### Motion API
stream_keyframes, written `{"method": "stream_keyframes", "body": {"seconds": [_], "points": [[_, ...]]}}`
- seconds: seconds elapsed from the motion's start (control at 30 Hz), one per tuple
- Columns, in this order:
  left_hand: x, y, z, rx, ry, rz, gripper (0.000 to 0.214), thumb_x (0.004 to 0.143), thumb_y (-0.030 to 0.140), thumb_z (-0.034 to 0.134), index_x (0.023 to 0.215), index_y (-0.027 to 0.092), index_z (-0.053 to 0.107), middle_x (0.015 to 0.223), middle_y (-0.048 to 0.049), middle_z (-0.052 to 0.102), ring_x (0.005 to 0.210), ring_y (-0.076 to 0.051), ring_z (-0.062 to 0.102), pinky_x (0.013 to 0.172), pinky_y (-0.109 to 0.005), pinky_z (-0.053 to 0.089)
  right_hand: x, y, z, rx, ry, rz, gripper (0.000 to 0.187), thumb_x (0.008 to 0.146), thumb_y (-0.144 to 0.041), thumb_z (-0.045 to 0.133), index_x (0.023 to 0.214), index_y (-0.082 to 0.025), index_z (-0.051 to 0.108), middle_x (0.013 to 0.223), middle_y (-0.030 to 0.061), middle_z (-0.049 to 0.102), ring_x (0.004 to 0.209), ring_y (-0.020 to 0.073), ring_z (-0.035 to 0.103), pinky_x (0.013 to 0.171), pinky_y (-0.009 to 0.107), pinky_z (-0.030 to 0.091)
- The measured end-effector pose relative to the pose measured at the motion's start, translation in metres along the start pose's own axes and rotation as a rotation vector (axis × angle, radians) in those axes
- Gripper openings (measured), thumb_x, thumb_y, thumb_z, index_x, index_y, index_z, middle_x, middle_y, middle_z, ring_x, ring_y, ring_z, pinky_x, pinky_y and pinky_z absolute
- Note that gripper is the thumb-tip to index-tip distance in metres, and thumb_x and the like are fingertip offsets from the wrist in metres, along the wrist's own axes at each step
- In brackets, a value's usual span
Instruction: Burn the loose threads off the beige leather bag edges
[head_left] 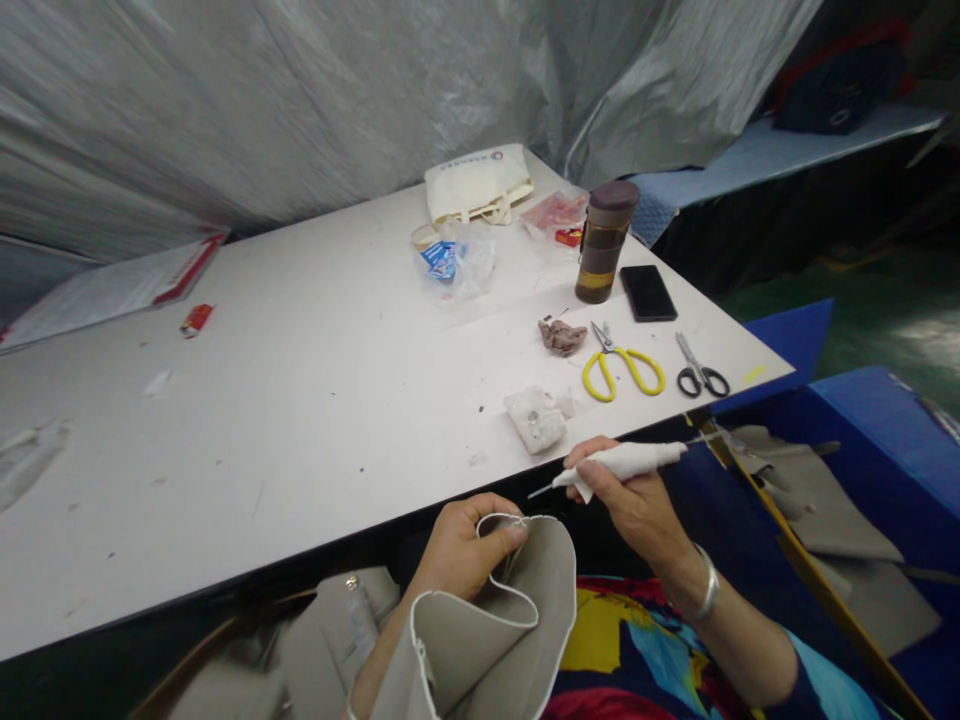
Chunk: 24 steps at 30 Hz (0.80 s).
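My left hand (469, 545) pinches the white-edged rim of a beige-grey sheet-material piece (487, 640), which curls into an open, folded shape over my lap. In my right hand (637, 505) is a white pen-like tool (630, 461) with a thin metal tip that points left and down toward the piece. The tip is apart from the piece, just above and right of my left fingers. Part of the tool's body is hidden by my fingers. On the table edge, near the tool, lies a small clear plastic bag (538, 420) with small things in it.
Yellow-handled scissors (622, 370), black-handled scissors (701, 375), a phone (649, 293) and a brown bottle (606, 240) stand or lie on the white table (300, 400). A cloth bag (480, 185) lies farther back. Beige pieces fill a blue bin (907, 430) at right.
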<state>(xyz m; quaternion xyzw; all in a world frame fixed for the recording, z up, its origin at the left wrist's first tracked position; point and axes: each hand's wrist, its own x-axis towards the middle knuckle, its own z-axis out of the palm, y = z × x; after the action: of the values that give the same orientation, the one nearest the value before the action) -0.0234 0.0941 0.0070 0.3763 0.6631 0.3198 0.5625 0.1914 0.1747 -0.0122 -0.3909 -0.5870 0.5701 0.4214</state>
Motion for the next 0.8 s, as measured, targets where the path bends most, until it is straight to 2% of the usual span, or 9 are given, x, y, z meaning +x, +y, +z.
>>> {"method": "stream_keyframes", "body": {"seconds": [0.07, 0.17, 0.4, 0.53, 0.7, 0.8], "points": [[-0.001, 0.001, 0.003, 0.005, -0.016, 0.001, 0.021, 0.074, 0.033, 0.079, 0.084, 0.015, 0.077, 0.062, -0.0003, 0.064, 0.058, -0.015, 0.053, 0.059, -0.026, 0.038, -0.011, -0.002, 0.006, 0.063, -0.067, 0.055, 0.023, 0.099, -0.043, 0.066, 0.094, -0.021, 0.070, 0.071, 0.0000, 0.070, 0.064, 0.0165, 0.066, 0.063, 0.026, 0.052], [-0.002, 0.003, 0.005, 0.045, -0.034, 0.009, 0.020, 0.075, 0.033, 0.078, 0.083, 0.015, 0.076, 0.060, 0.0006, 0.062, 0.058, -0.015, 0.052, 0.058, -0.026, 0.037, -0.018, -0.001, 0.010, 0.067, -0.083, 0.061, 0.022, 0.098, -0.041, 0.067, 0.091, -0.020, 0.071, 0.071, 0.0003, 0.069, 0.064, 0.0158, 0.064, 0.063, 0.026, 0.052], [-0.002, 0.006, 0.004, 0.089, -0.066, 0.022, 0.018, 0.073, 0.031, 0.079, 0.082, 0.016, 0.078, 0.066, -0.0013, 0.067, 0.062, -0.017, 0.056, 0.061, -0.027, 0.041, -0.018, 0.002, 0.008, 0.001, -0.143, 0.048, 0.023, 0.098, -0.042, 0.066, 0.091, -0.020, 0.071, 0.073, 0.0009, 0.066, 0.066, 0.0166, 0.062, 0.062, 0.027, 0.051], [-0.003, 0.004, 0.006, 0.075, -0.091, 0.019, 0.020, 0.076, 0.034, 0.077, 0.083, 0.015, 0.077, 0.063, -0.0006, 0.063, 0.060, -0.015, 0.053, 0.060, -0.027, 0.039, -0.013, -0.004, 0.003, -0.095, -0.196, 0.038, 0.026, 0.097, -0.044, 0.064, 0.087, -0.020, 0.069, 0.070, -0.0002, 0.062, 0.062, 0.0159, 0.057, 0.057, 0.026, 0.047], [-0.001, 0.000, 0.011, -0.005, -0.148, 0.009, 0.019, 0.073, 0.033, 0.078, 0.077, 0.015, 0.074, 0.060, 0.0006, 0.060, 0.058, -0.014, 0.049, 0.059, -0.027, 0.036, 0.004, -0.014, -0.005, -0.174, -0.390, 0.033, 0.026, 0.099, -0.043, 0.062, 0.086, -0.020, 0.066, 0.070, -0.0020, 0.060, 0.065, 0.0144, 0.055, 0.063, 0.026, 0.046], [0.001, -0.002, 0.013, -0.085, -0.151, 0.003, 0.019, 0.068, 0.033, 0.081, 0.072, 0.015, 0.073, 0.059, 0.0007, 0.060, 0.057, -0.013, 0.048, 0.059, -0.027, 0.035, 0.008, -0.018, -0.008, -0.123, -0.508, 0.039, 0.031, 0.101, -0.047, 0.061, 0.086, -0.019, 0.065, 0.073, -0.0018, 0.059, 0.066, 0.0137, 0.054, 0.064, 0.025, 0.046]]}}
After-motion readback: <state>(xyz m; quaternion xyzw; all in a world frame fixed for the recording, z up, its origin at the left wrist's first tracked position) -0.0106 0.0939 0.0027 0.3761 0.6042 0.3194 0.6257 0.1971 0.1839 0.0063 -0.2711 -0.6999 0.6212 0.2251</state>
